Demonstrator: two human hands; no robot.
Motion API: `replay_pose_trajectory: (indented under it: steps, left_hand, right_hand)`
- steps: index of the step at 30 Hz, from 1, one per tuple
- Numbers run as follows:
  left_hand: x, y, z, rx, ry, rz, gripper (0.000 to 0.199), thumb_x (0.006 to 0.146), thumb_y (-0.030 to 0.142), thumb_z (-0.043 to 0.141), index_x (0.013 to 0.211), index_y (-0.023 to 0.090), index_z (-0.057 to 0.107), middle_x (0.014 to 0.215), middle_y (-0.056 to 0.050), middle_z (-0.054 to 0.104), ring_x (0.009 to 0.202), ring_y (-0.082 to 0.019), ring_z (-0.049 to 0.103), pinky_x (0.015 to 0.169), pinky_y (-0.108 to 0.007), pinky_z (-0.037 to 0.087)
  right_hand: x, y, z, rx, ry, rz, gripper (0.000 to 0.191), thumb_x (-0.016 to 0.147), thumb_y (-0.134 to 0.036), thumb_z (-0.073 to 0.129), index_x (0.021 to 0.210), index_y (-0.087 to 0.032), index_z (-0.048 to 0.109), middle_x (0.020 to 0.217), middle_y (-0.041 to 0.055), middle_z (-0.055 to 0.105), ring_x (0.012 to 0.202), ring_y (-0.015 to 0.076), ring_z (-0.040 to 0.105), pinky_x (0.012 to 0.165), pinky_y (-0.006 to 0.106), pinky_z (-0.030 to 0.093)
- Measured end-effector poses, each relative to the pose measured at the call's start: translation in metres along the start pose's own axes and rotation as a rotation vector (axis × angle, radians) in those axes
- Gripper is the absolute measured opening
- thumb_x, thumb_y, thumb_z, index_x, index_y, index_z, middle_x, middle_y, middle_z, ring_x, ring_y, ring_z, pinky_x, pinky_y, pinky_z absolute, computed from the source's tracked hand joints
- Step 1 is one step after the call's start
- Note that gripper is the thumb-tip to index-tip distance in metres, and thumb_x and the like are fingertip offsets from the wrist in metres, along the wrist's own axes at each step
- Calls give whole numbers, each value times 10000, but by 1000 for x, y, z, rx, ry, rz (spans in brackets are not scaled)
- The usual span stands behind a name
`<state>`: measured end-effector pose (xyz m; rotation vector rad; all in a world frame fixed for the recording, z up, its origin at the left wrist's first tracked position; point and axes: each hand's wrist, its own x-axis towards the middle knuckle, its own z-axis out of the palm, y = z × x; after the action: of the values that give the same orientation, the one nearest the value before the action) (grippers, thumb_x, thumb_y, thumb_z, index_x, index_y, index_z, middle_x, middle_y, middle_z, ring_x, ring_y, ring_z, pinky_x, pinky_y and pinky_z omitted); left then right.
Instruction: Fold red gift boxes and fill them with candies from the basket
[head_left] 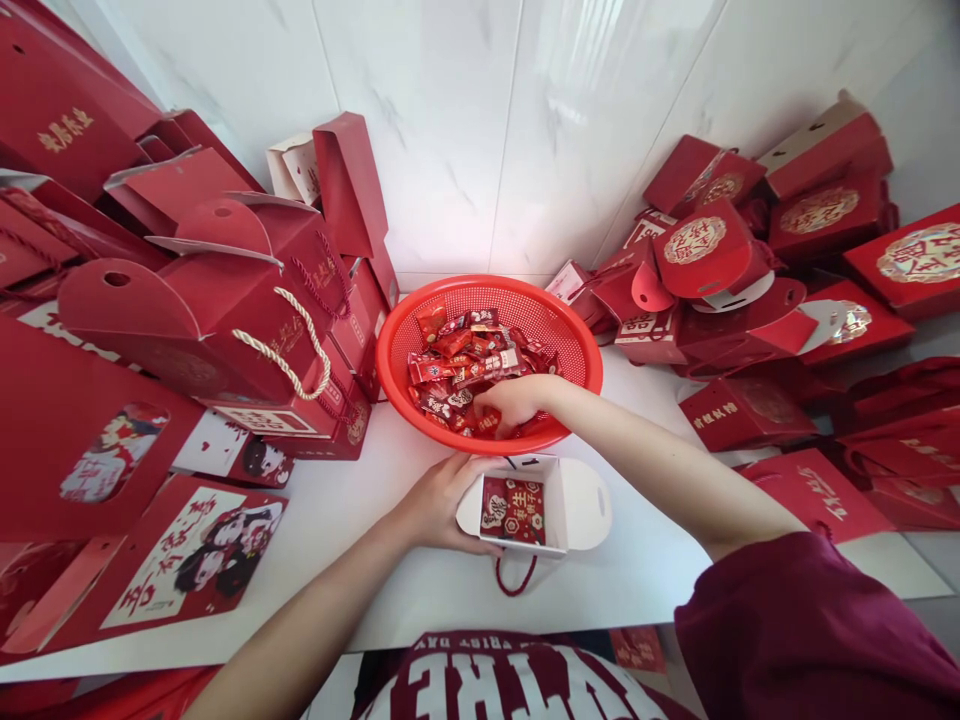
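Observation:
A red plastic basket at the centre holds many small wrapped packets, mostly red. My right hand reaches into it among the packets, its fingers bent down; whether they hold one is hidden. Just in front of the basket stands an open box, white inside, with its flaps spread and a dark red cord loop at the near side. Inside the box lies a red packet with printed characters. My left hand grips the box's left side, fingers around it.
Red gift boxes with cord handles are piled on the left of the white table. More red boxes are stacked on the right. A white marbled wall rises behind the basket.

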<state>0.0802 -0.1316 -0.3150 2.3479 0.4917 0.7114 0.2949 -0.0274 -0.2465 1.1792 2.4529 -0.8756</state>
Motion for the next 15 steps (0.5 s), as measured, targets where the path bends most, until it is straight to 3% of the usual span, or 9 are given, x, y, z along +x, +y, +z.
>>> replay_pose_trajectory:
  steps: [6,9,12,15]
  left_hand:
    - [0,0,-1,-17,-11,-24,1001,563,519,890,1407,251,423,1316,-151,577,1186,-335,595,1007,-443,504]
    - [-1,1,-2,-14,-20,-36,1008,557,511,896,1407,248,425,1323,-152,580,1196,-336,592,1022,-442,493]
    - [-1,0,-1,-8,-23,-36,1020,556,508,900,1416,254,413,1335,-151,575,1209,-335,584,1029,-437,488]
    - [-2,-1,0,-14,-14,-33,1036,559,511,900,1429,259,396,1342,-151,565,1207,-330,582,1027,-437,490]
  right_hand:
    - [-10,-2,-5,58,-90,-118,516,701,-187,727,1210,-267,697,1167,14,734,964,223,692,763,266,512]
    - [-21,-7,-8,98,-70,-169,363,794,-226,673,1153,-250,722,1076,6,758,877,192,695,732,258,509]
    - [-33,-14,-6,121,35,-173,242,871,-231,603,1070,-219,741,1038,27,759,883,194,686,781,283,507]
    - [-47,-18,1,172,221,-157,211,906,-202,560,1018,-185,738,1051,57,747,950,207,681,877,324,502]
